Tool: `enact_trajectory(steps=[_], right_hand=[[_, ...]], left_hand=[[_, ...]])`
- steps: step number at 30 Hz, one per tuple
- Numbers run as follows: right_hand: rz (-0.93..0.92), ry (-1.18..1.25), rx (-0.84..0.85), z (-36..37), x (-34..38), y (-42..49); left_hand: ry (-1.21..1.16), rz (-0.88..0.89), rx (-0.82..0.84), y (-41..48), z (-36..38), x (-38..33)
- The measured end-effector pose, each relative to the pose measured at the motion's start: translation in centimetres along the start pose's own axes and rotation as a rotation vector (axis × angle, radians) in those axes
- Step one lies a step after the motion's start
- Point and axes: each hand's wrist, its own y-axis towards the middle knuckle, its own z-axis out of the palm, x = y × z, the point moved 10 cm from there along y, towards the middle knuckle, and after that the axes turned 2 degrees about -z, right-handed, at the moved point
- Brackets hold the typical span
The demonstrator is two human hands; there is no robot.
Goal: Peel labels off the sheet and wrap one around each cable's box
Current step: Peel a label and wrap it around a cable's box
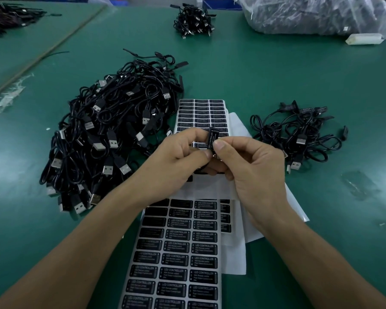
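Observation:
Both hands meet above the label sheets in the middle of the green table. My left hand (183, 157) and my right hand (252, 166) together pinch a small black cable box (212, 139) that carries a black "LED CONTROLLER" label on its upper face. Its cable is hidden behind my fingers. A long label sheet (176, 259) with rows of black labels lies below my wrists; another label sheet (202, 114) lies beyond my hands. A big heap of black USB cables (107, 139) sits to the left, and a smaller cable pile (299, 139) to the right.
White backing sheets (234, 255) lie under and beside the label sheets. At the far edge sit another cable bundle (194, 21), a clear plastic bag of cables (316, 14) and a small white box (363, 39). More cables (7, 16) lie at far left.

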Motion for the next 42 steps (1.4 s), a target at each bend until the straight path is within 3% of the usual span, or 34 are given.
enact_trajectory(steps=[16,42], right_hand=[[-0.244,-0.320,-0.024,-0.1,2.8,-0.5],[-0.225,-0.413,-0.062,-1.0,2.6,-0.1]], left_hand=[[0.107,-0.027,-0.037,0.0,0.0,0.1],[0.094,-0.045,-0.039,0.0,-0.2,0.8]])
